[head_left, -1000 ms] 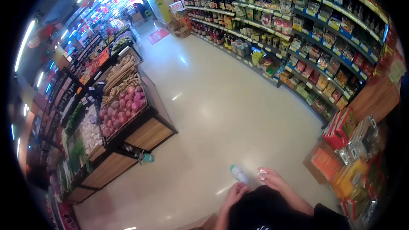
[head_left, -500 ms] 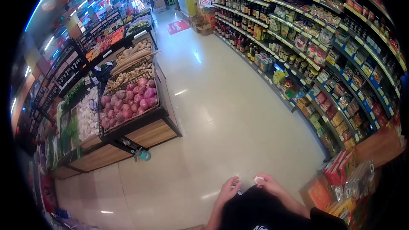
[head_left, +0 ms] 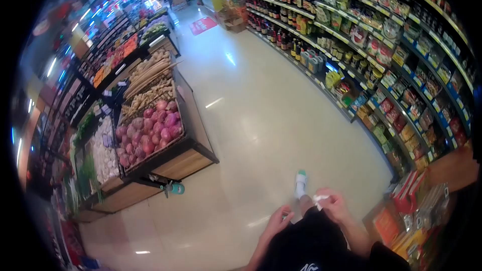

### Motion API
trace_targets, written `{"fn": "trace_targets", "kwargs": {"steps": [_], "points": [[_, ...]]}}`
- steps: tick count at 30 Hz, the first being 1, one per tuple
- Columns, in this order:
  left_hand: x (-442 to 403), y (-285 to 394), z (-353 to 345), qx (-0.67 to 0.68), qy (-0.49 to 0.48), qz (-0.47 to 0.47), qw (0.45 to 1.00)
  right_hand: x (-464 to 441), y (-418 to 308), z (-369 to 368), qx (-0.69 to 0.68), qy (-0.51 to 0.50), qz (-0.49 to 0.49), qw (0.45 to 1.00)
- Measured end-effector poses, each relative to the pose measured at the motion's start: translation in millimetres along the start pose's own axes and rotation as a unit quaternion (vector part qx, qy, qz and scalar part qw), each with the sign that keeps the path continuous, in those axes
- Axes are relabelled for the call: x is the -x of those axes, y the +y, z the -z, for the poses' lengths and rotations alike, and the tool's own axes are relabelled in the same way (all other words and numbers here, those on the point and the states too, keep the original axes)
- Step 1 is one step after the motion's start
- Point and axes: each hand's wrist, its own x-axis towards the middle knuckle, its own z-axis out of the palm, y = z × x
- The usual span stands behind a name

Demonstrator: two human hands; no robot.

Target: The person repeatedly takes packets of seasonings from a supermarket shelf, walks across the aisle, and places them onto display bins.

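Observation:
My right hand (head_left: 333, 205) is closed, pinching a small crumpled white piece (head_left: 320, 198) that looks like tissue, though blur hides its exact kind. To its left, my left hand (head_left: 280, 220) hangs with loosely curled fingers, and no held thing shows in it. Both hands are low in front of my dark clothing (head_left: 306, 243), apart from each other. Just beyond them, one foot in a white sock and light slipper (head_left: 300, 183) is on the floor.
A produce stand (head_left: 168, 166) on the left bears red onions (head_left: 150, 133), garlic (head_left: 105, 148) and roots. A teal spray bottle (head_left: 175, 188) is at its base. Shelves of bottles and packets (head_left: 361, 60) line the right. Packaged goods (head_left: 401, 221) are close by my right arm.
The view has moved forward along the aisle. A foot has come into sight beyond my hands. My right hand has risen slightly with the white piece; my left hand stays low.

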Motion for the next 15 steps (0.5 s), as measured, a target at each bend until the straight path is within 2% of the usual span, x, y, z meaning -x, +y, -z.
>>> {"fn": "trace_targets", "kwargs": {"steps": [1, 3, 5, 8, 10, 13, 15], "points": [[-9, 1, 2, -0.006, -0.013, 0.004, 1.0, -10, -30, -13, -0.016, -0.041, 0.097, 0.994], [-32, 6, 4, -0.043, -0.044, 0.012, 0.998, -24, -88, -37, -0.084, -0.107, 0.219, 0.966], [-52, 32, 8, -0.039, -0.068, 0.019, 0.997, -38, -146, -70, -0.18, -0.205, 0.313, 0.91], [-96, 55, 5, -0.025, -0.083, 0.041, 0.995, -69, -193, -80, -0.21, -0.264, 0.408, 0.848], [-120, 61, 2, -0.023, -0.08, 0.038, 0.996, -92, -214, -86, -0.219, -0.269, 0.487, 0.802], [-159, 65, 2, -0.045, -0.094, 0.035, 0.994, -131, -226, -94, -0.245, -0.193, 0.605, 0.733], [-187, 66, 3, -0.052, -0.102, 0.041, 0.993, -145, -235, -79, -0.24, -0.174, 0.559, 0.775]]}}
